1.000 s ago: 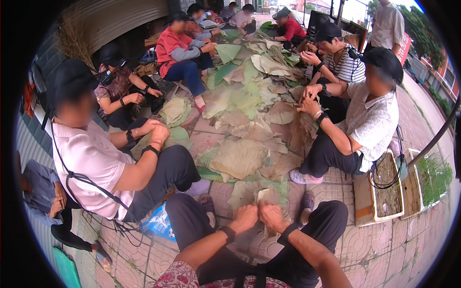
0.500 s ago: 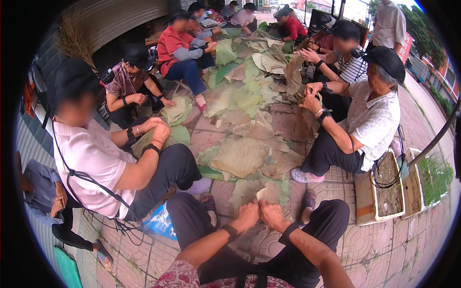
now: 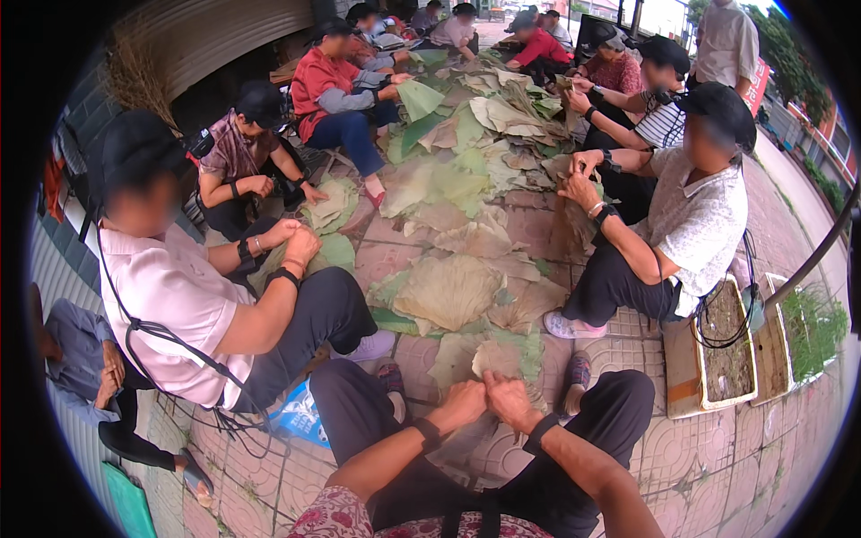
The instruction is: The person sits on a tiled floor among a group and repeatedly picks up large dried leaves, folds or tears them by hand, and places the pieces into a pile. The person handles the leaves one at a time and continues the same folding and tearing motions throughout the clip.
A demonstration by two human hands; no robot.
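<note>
Between my knees, my left hand (image 3: 461, 406) and my right hand (image 3: 509, 403) are close together, thumbs almost touching. Both are closed in a pinch on the near part of a dried, greyish-tan lotus leaf (image 3: 496, 358). Its far part spreads out beyond my knuckles; the edge inside my fingers is hidden. Under and behind it are more leaves, among them a greener one (image 3: 531, 355) on the right. Just past these, a large wrinkled tan leaf (image 3: 448, 292) lies flat on top of others on the paving.
A long heap of green and tan leaves (image 3: 502, 125) runs away from me, with people seated along both sides handling leaves. A blue-and-white bag (image 3: 300, 416) lies by my left leg. At right stand planter boxes (image 3: 725, 345) of soil and greenery, with a cable loop (image 3: 747, 269).
The leaf in my hands has shifted from folded upright to spread flatter beyond my fingers. My hands stay nearly in place. At far right, a person in stripes has lowered their hands.
</note>
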